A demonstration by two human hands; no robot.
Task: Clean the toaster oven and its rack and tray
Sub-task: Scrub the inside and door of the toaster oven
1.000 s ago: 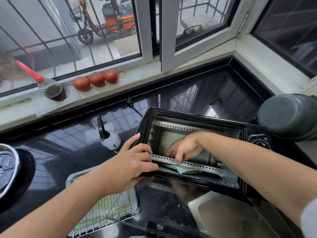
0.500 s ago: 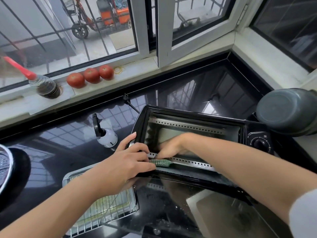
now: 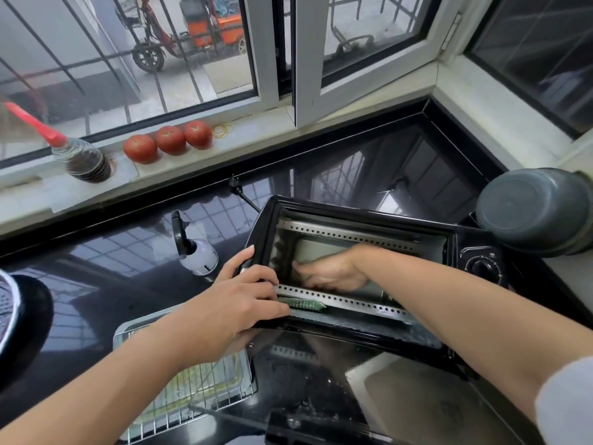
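Toaster oven sits at centre-right of the black counter, door dropped open toward the person, cavity facing up and forward. Change vs half a sec ago: right hand has gone from the front perforated strip deeper in, toward the 9 o'clock wall of the cavity; fingers now lie flat and pressed together, pointing at that wall. The green cloth, under that hand a moment ago, now lies on the lower front edge at about 6 o'clock of the opening, only partly seen; can't tell if the hand holds any of it. My read: wiping has moved from the front lip to the inside wall/floor, so interior cleaning is underway, not done.

Left hand hasn't shifted: thumb hooked on the oven's 9 o'clock front corner, fingers spread over the lower frame, bracing the body so it won't slide.

Rack lies in the tray at 7 o'clock of the oven, partly under the left forearm; whether they're clean I can't judge. Spray bottle stands at 9 o'clock, just beside the oven. Tomatoes sit on the sill at 11 o'clock, dark pot at 2 o'clock.

Writing: marks around the control knob too small to read; no brand or label legible anywhere.
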